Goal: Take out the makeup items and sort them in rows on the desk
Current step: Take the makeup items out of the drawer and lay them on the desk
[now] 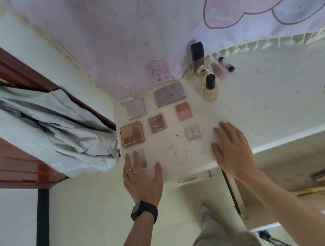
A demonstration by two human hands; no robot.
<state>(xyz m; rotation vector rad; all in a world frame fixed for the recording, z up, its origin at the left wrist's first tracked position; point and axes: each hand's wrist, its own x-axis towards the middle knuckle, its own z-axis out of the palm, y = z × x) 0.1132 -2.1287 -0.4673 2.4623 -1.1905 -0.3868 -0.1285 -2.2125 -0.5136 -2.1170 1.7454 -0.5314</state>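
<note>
My left hand [143, 179] flat, fingers spread, touching palette [142, 156] left of centre, probably squaring row; right hand [232, 150] flat on desk [262, 105], fingers together, bracing.

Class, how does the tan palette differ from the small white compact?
The tan palette is larger than the white compact. The palette is orange-brown with darker panels; the compact is pale with a label. The palette sits at the left edge of the desk, the compact near the right hand. Both lie flat.
</note>
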